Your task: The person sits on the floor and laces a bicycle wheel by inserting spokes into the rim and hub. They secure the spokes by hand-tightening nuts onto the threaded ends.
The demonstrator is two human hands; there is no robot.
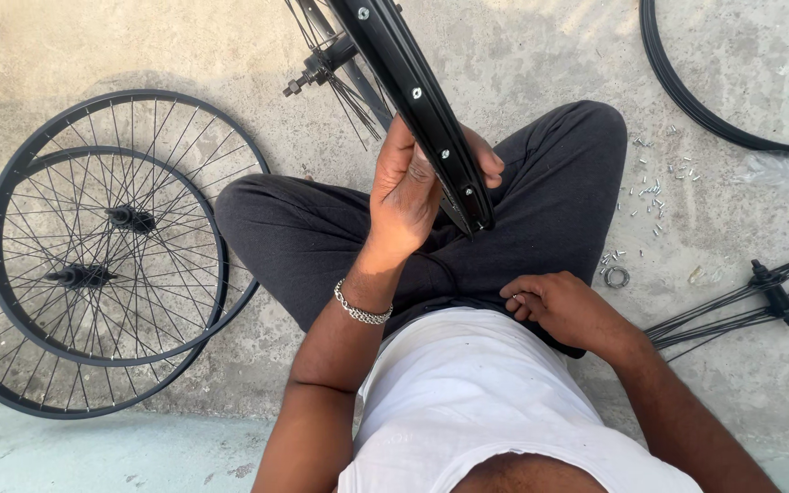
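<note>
Overhead, the black bicycle rim [422,105] runs out past the top edge of the view, its hub [317,68] and spokes half hidden behind it. The left hand [404,196] is wrapped closed around the rim's lower end above the lap. The right hand [559,306] rests loosely curled on the thigh, holding nothing visible. Two finished wheels [93,256] lie stacked on the concrete floor [522,55] at left; tiny spoke nipples [655,187], hard to make out, scatter at right
</note>
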